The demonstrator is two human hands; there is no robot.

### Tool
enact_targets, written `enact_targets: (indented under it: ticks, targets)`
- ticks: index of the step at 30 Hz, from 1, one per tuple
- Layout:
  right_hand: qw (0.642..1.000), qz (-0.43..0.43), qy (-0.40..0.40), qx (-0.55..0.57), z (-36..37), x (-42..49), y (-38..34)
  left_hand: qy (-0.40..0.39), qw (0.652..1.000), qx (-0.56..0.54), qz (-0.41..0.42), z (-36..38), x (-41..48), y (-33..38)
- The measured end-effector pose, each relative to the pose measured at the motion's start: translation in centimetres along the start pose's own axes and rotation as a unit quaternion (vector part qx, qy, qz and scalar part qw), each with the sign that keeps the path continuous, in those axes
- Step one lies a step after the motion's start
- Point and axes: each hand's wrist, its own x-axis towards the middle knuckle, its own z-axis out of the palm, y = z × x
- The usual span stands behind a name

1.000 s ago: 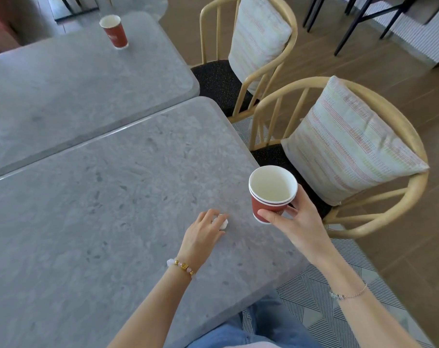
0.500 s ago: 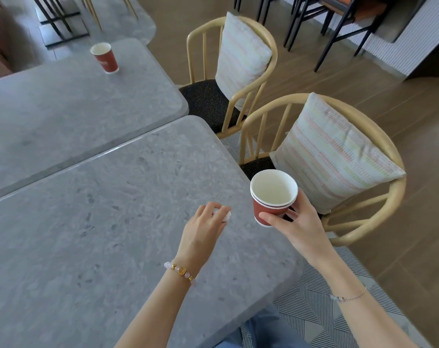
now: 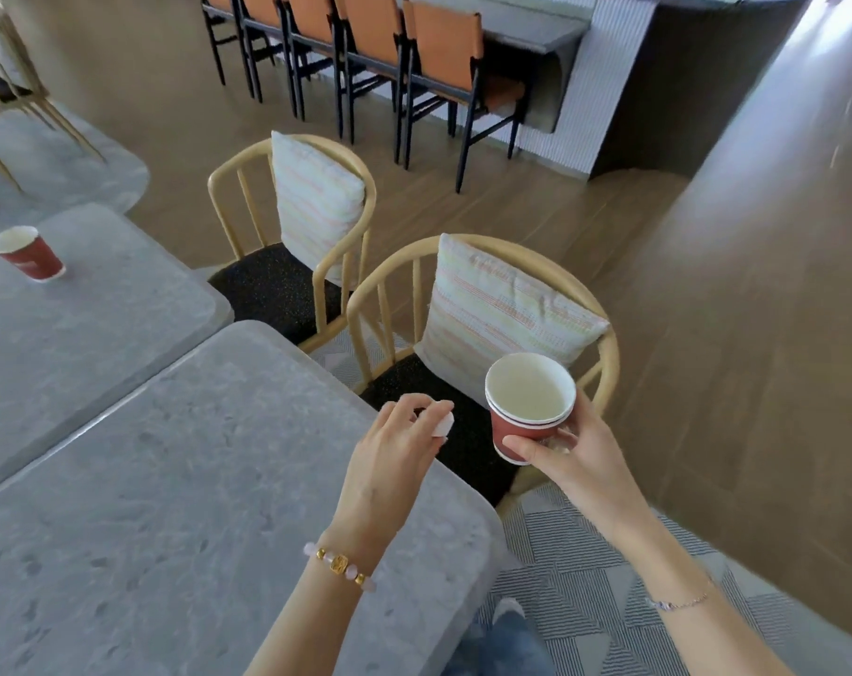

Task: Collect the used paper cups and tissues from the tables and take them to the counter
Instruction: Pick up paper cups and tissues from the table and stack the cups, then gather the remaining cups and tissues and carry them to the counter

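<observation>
Head view: the near desk (image 3: 170, 480), a grey stone-look top, fills the lower left. The left hand (image 3: 394, 461) reaches across the desk's right edge. Its grip is pinched on a small crumpled white tissue (image 3: 444, 424), which sits at the fingertips just past that edge, off the desk and in the air. A beaded bracelet (image 3: 341, 563) circles the left wrist, over the desk's right corner.

Right of the desk, clear of its edge, the right hand (image 3: 575, 461) grips the stacked red paper cups (image 3: 526, 422). Thumb and fingers wrap the lower wall. The cups stand upright with two white rims showing, one nested in the other, and the inside looks empty. They hang above the dark seat of the nearer wooden chair (image 3: 463, 431), which stands against the desk's right side and carries a striped cushion (image 3: 502, 309).

Behind the near desk, across a narrow gap, is a second desk (image 3: 97, 324). A single red paper cup (image 3: 26, 253) stands upright on it near its far left part. A second cushioned chair (image 3: 287, 236) stands beyond the near desk's far corner.
</observation>
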Motion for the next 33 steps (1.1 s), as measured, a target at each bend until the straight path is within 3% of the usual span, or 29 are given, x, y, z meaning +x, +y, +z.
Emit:
enact_targets:
  ticks: [7, 21, 33]
  targets:
    - [0.995, -0.029, 0.089, 0.024, -8.5, -1.4, 0.0, 0.005, 0.995, -0.034, 0.091, 1.5, 4.7, 7.7]
    - [0.97, -0.055, 0.236, 0.034, -31.1, -2.8, 2.9, 0.011, 0.975, -0.117, 0.187, 11.1, 14.9, 27.3]
    - [0.959, -0.043, 0.278, 0.048, -41.6, 4.1, 5.9, -0.004, 0.967, -0.109, 0.231, 18.2, 25.6, 33.7]
